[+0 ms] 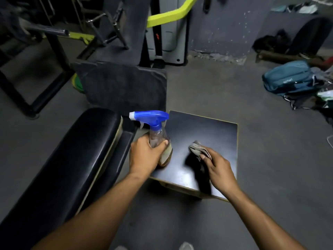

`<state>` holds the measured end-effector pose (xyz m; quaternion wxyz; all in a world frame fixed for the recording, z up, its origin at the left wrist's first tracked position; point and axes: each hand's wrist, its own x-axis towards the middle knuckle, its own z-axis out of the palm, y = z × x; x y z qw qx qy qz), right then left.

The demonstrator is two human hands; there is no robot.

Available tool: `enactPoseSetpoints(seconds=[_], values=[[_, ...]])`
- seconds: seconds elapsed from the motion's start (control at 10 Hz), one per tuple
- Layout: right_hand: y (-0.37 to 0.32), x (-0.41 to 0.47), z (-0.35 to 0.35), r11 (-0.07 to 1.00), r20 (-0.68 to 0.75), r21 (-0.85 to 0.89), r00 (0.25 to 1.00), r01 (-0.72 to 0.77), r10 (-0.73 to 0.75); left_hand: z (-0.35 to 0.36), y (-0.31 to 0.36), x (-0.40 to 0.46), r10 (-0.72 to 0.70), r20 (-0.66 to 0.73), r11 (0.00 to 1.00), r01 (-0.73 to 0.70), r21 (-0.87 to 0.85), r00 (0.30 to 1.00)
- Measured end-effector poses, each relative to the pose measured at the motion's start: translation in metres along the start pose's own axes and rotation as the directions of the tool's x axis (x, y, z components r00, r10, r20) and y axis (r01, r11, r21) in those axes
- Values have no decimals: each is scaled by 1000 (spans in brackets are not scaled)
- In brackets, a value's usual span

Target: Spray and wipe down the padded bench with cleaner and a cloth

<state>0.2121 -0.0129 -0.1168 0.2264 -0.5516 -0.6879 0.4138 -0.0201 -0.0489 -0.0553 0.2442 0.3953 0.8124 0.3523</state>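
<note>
A long black padded bench (pixel 72 156) runs from the lower left toward the centre. To its right stands a low dark square stool (pixel 203 141). My left hand (pixel 144 156) grips a clear spray bottle (pixel 158 139) with a blue trigger head, its nozzle pointing left toward the bench; the bottle's base rests at the stool's left edge. My right hand (pixel 219 170) holds a crumpled grey cloth (pixel 197 150) against the stool top.
A worn dark seat pad (pixel 124 87) stands behind the stool. A black and yellow gym machine frame (pixel 54 51) fills the upper left. A blue backpack (pixel 292 78) and loose clutter lie at the right. Grey floor lies around the bench and stool.
</note>
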Motion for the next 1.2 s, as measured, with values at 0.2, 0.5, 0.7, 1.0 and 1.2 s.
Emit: enactPoseSetpoints(seconds=[0.2, 0.5, 0.7, 1.0, 1.2], values=[[37, 13, -15, 987, -98, -156, 995, -28, 12, 39, 14, 0, 28, 19, 998, -29, 56, 999], [52, 18, -16, 948, 19, -317, 1000, 4, 3, 63, 1, -4, 43, 42, 994, -48, 101, 998], [60, 22, -13, 910, 75, -414, 997, 31, 0, 63, -5, -9, 54, 59, 994, -59, 89, 997], [70, 4, -1, 789, 85, -610, 996, 68, -20, 62, -16, -17, 75, 161, 996, -67, -55, 984], [59, -23, 18, 791, 25, -604, 995, 96, -101, 51, -58, -34, 58, 255, 998, -59, -5, 965]])
